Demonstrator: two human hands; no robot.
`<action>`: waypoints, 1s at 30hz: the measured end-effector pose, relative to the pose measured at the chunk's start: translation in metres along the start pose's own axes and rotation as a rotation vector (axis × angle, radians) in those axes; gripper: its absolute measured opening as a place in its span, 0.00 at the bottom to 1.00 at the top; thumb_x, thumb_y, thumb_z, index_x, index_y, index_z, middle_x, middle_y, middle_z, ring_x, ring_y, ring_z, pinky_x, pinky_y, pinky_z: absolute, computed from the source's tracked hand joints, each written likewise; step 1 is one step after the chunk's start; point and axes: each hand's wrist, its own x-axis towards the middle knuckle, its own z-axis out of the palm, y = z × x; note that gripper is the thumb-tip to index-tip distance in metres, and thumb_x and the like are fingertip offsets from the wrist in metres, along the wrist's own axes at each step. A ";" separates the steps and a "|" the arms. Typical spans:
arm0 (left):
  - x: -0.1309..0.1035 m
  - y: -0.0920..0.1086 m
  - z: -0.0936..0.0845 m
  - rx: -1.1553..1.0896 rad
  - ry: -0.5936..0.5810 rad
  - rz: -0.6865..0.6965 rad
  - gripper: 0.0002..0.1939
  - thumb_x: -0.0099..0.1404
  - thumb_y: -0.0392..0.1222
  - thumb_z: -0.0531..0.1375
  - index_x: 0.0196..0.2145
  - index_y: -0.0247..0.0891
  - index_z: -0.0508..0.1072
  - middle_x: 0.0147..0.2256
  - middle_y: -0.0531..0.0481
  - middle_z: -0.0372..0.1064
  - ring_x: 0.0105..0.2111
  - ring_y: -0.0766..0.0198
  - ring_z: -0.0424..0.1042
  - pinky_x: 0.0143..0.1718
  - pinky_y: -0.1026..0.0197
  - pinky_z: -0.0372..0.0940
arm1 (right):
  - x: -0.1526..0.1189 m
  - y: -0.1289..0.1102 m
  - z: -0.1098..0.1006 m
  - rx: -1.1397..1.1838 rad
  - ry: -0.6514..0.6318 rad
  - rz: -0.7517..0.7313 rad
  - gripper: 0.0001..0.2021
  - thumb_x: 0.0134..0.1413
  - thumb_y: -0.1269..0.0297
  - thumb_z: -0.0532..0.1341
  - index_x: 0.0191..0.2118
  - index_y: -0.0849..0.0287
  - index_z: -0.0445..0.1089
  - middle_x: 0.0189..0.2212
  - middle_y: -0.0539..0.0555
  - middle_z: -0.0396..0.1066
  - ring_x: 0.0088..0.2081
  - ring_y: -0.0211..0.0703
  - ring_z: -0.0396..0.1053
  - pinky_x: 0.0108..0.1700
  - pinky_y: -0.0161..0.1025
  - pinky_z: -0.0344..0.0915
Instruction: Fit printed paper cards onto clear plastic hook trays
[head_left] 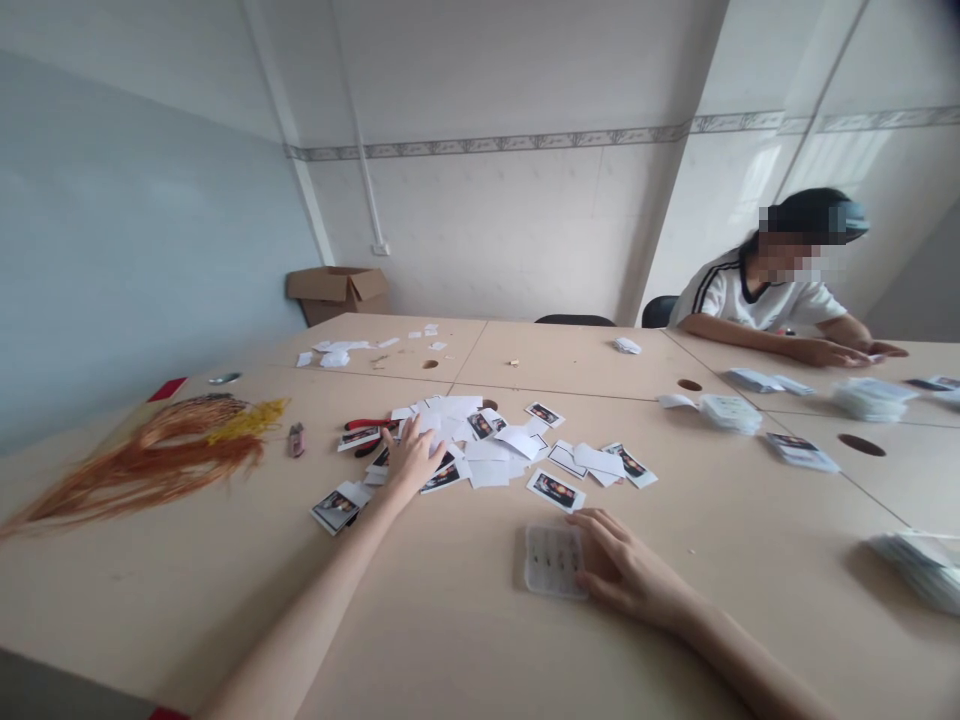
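I have the bare left hand on the loose pile of white paper cards with dark printed pictures, fingers spread apart. The bare right hand touches the right edge of the flat, clear plastic box, thumb and fingers apart; the box lies on the pale wood-toned table, at about four o'clock from my left hand. Small dark items show inside it, too small for me to name.

Against the pile, at ten o'clock from that hand, I see red-handled pliers. Further out at nine lie a small pink tool, then long orange-brown strands with a yellow bundle. At two o'clock, across the table, a person in a white shirt sits behind stacked clear packs.
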 end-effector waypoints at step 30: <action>0.001 0.007 0.007 -0.051 0.027 0.059 0.29 0.59 0.50 0.47 0.53 0.29 0.54 0.55 0.36 0.50 0.55 0.49 0.50 0.54 0.40 0.37 | 0.001 -0.004 -0.002 -0.010 0.003 0.030 0.19 0.51 0.64 0.53 0.50 0.58 0.55 0.46 0.59 0.59 0.49 0.48 0.57 0.49 0.45 0.58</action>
